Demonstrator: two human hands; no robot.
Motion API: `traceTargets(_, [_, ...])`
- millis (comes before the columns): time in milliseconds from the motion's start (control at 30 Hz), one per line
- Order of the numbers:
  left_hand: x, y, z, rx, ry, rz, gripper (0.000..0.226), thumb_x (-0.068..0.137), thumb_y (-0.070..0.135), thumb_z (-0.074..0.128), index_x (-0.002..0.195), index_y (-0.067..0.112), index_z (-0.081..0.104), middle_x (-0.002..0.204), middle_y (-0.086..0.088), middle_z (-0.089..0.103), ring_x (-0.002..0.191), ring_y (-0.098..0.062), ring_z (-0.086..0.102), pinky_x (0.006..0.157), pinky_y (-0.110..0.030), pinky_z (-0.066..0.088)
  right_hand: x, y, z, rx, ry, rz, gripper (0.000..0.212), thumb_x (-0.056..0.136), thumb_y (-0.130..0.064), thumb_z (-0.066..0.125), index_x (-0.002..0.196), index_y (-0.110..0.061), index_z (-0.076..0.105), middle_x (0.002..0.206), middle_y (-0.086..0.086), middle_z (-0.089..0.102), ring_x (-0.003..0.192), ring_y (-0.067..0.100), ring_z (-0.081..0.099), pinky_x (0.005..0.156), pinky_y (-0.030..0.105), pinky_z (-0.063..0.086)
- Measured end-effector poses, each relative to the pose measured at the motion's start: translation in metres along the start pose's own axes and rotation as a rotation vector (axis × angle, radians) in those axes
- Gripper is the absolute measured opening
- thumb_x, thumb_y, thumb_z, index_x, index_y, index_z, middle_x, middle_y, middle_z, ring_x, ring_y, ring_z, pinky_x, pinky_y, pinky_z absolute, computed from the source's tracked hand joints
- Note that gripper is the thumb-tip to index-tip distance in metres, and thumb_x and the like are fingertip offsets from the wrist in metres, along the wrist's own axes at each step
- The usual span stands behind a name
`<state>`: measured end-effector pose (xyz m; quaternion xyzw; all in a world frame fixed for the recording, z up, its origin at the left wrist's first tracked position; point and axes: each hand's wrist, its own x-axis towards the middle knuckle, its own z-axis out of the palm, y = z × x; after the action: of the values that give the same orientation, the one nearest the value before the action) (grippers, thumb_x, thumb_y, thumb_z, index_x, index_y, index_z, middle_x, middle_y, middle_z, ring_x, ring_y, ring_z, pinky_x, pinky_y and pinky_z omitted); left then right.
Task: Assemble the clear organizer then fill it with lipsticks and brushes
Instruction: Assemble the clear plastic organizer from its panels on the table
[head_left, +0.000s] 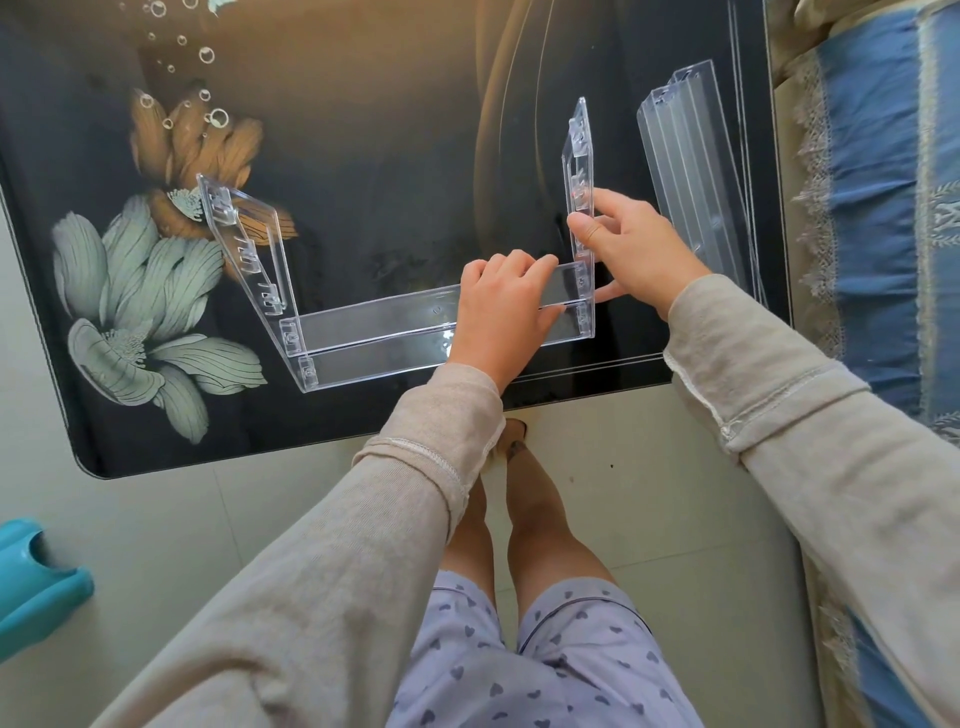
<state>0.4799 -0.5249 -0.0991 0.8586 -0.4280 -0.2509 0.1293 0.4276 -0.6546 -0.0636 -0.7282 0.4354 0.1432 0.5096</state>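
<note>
At the far left, on the pale tiled floor, sits a rounded teal plastic object (36, 587), perhaps a stool, though only its corner shows. Beside it begins the table (389, 156), with a glossy black top and rounded corner, printed with a grey-green lotus flower (140, 291), an orange bloom and bubbles. On this top stands the partly built clear organizer. Its left side panel (244, 244) is a slanted slab of hard transparent plastic with moulded slots along its inner face, leaning outward to the left. A long, shallow shelf tray (374, 332), equally clear and straight-edged, runs from its lower end to the right. The left hand (504, 306), in a beige knit sleeve, has its fingers curled over the tray's upper edge near its right end. The right side panel (581, 171) rises upright there, slotted like its twin. The right hand (634, 249) pinches it, thumb on the inner face and fingers behind, some showing through the plastic. Just to the right, apart from the hand, lie spare shelf trays (691, 176), long ribbed clear strips stacked together near the table's edge. Beyond the table hangs a blue cloth (872, 208), woven and bordered with beige lace.
</note>
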Motion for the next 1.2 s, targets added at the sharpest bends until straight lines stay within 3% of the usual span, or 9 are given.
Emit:
traceTargets(267, [0.001, -0.001, 0.001, 0.005, -0.016, 0.009, 0.042, 0.09, 0.034, 0.054, 0.13, 0.021, 0.048, 0.127, -0.003, 0.057, 0.117, -0.023, 0.05, 0.105, -0.035, 0.028, -0.006, -0.003, 0.0, -0.01, 0.022, -0.009, 0.038, 0.098, -0.028, 0.039, 0.134, -0.019, 0.041, 0.131, 0.011, 0.054, 0.118, 0.025, 0.053, 0.08, 0.043, 0.056])
traceTargets(433, [0.0, 0.01, 0.003, 0.031, -0.02, 0.034, 0.042, 0.09, 0.034, 0.054, 0.129, 0.021, 0.048, 0.125, -0.003, 0.058, 0.114, -0.024, 0.052, 0.102, -0.037, 0.031, -0.01, 0.004, -0.003, 0.002, 0.049, -0.001, 0.031, 0.098, -0.026, 0.037, 0.126, -0.017, 0.047, 0.115, 0.01, 0.058, 0.102, 0.018, 0.053, 0.078, 0.042, 0.057])
traceTargets(600, [-0.002, 0.02, 0.009, 0.034, -0.015, 0.038, 0.041, 0.089, 0.034, 0.055, 0.127, 0.02, 0.049, 0.123, -0.004, 0.059, 0.115, -0.024, 0.05, 0.105, -0.037, 0.03, -0.016, 0.015, -0.008, 0.08, 0.054, 0.025, 0.03, 0.097, -0.027, 0.039, 0.124, -0.019, 0.049, 0.106, 0.003, 0.057, 0.101, 0.02, 0.055, 0.064, 0.029, 0.055])
traceTargets(700, [-0.006, 0.018, 0.005, 0.085, -0.011, 0.086, 0.046, 0.089, 0.037, 0.055, 0.13, 0.019, 0.046, 0.128, -0.004, 0.056, 0.124, -0.025, 0.044, 0.113, -0.042, 0.022, -0.019, 0.019, -0.008, 0.091, 0.04, 0.013, 0.033, 0.096, -0.025, 0.042, 0.128, -0.019, 0.048, 0.107, 0.003, 0.058, 0.102, 0.02, 0.056, 0.064, 0.026, 0.053])
traceTargets(800, [-0.02, 0.005, -0.011, 0.048, 0.076, 0.077, 0.052, 0.086, 0.039, 0.055, 0.133, 0.019, 0.045, 0.129, -0.002, 0.055, 0.127, -0.024, 0.043, 0.114, -0.043, 0.02, -0.027, 0.025, -0.013, 0.169, 0.194, 0.024, 0.034, 0.094, -0.023, 0.048, 0.127, -0.015, 0.051, 0.108, 0.008, 0.06, 0.099, 0.019, 0.059, 0.072, 0.031, 0.056])
traceTargets(967, [-0.059, -0.04, -0.048, -0.096, 0.38, -0.222, 0.04, 0.086, 0.021, 0.058, 0.124, 0.012, 0.054, 0.126, -0.009, 0.058, 0.126, -0.029, 0.046, 0.112, -0.047, 0.027, -0.038, 0.035, -0.026, -0.007, 0.569, 0.032, 0.025, 0.091, -0.015, 0.051, 0.113, -0.006, 0.059, 0.108, 0.017, 0.065, 0.097, 0.025, 0.061, 0.092, 0.036, 0.05])
traceTargets(1100, [-0.092, -0.079, -0.066, -0.068, 0.556, -0.46, 0.05, 0.081, 0.014, 0.061, 0.129, 0.005, 0.048, 0.132, -0.017, 0.051, 0.126, -0.035, 0.044, 0.107, -0.049, 0.032, -0.036, 0.035, -0.023, -0.215, 0.635, 0.053, 0.024, 0.088, -0.011, 0.054, 0.111, -0.003, 0.057, 0.106, 0.021, 0.061, 0.1, 0.032, 0.056, 0.089, 0.036, 0.043])
traceTargets(1200, [-0.103, -0.097, -0.066, -0.232, 0.511, -0.613, 0.056, 0.083, 0.015, 0.06, 0.134, 0.003, 0.04, 0.136, -0.017, 0.045, 0.127, -0.031, 0.041, 0.107, -0.037, 0.031, -0.033, 0.035, -0.017, -0.304, 0.606, 0.102, 0.024, 0.089, -0.014, 0.055, 0.108, -0.001, 0.059, 0.109, 0.023, 0.06, 0.104, 0.035, 0.055, 0.088, 0.036, 0.043])
